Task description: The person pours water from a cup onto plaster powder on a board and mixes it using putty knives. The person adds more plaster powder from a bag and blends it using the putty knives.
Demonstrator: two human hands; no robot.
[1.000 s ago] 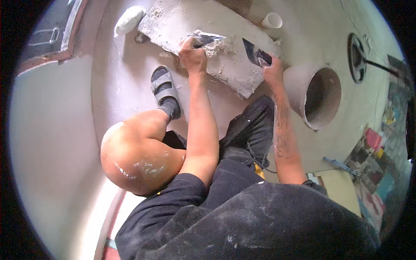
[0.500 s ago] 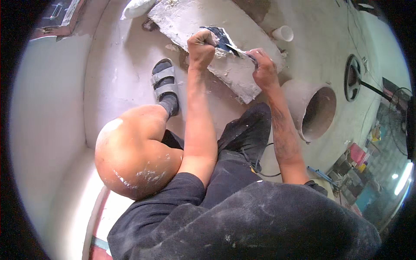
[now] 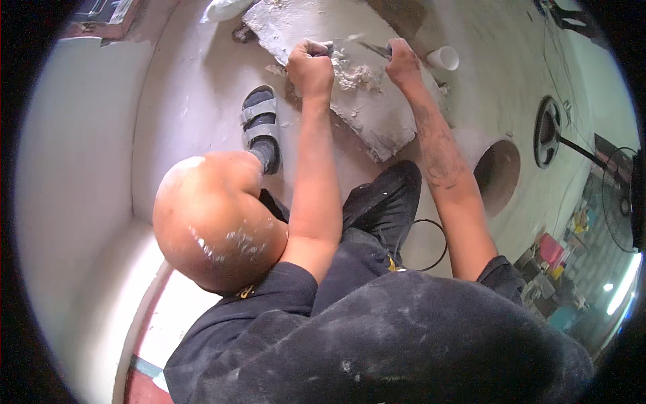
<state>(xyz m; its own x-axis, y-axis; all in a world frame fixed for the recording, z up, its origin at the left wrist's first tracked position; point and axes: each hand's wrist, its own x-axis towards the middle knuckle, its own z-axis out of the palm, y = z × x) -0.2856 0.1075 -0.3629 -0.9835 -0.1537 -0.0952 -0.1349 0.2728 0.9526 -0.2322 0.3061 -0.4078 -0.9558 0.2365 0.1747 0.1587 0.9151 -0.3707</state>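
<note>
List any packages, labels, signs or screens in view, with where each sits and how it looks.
No clear labels, signs or screens.
White plastic bag: top edge, beyond the plaster-covered board, crumpled.
Colourful boxes: far right on the floor, pink, yellow and teal, too small to tell apart.

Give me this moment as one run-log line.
left hand: fist on tool handle | right hand: gripping second tool | tools over plaster lump on board | white cup beside board
</note>
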